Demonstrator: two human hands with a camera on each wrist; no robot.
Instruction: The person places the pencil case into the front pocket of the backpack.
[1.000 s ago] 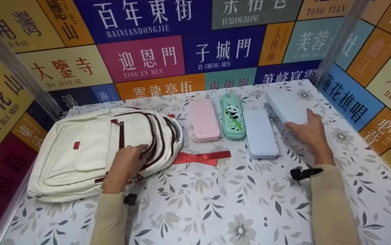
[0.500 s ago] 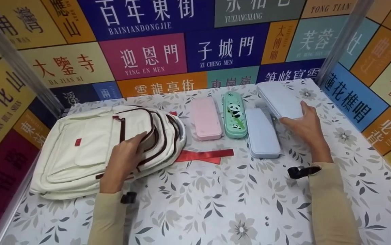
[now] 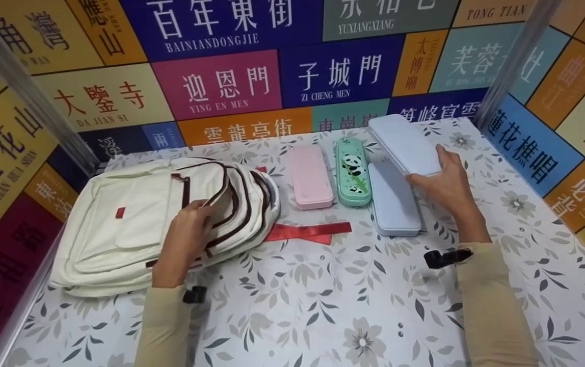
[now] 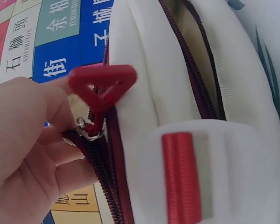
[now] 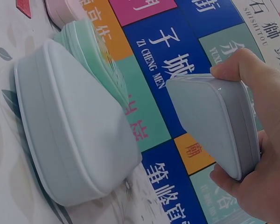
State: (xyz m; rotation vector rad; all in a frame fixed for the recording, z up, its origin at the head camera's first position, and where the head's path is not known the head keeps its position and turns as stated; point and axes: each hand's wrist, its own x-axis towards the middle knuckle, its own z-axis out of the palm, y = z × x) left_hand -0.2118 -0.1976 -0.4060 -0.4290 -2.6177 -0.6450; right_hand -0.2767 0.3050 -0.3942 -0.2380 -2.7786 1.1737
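Note:
A cream backpack [image 3: 139,219] with dark red zips lies on the left of the table. My left hand [image 3: 184,237] pinches the zipped edge of its front pocket [image 3: 219,216] and lifts it. In the left wrist view, a red triangular zip pull [image 4: 102,84] hangs beside the thumb, and a second zipped compartment [image 4: 203,65] gapes open. My right hand [image 3: 448,186] grips the near end of a pale blue pencil case [image 3: 407,142], thumb on one side and fingers on the other. That case is tilted above a second pale blue pencil case [image 3: 394,204] on the table.
A pink pencil case [image 3: 311,178] and a green panda pencil case [image 3: 353,173] lie side by side between the backpack and the blue case. Red straps [image 3: 313,232] stick out from the backpack. Printed panels [image 3: 211,84] wall the table's back and sides.
My right hand has carried the pale blue pencil case leftward, from the right side to over the second one. My left hand has raised the pocket edge, so its opening shows wider.

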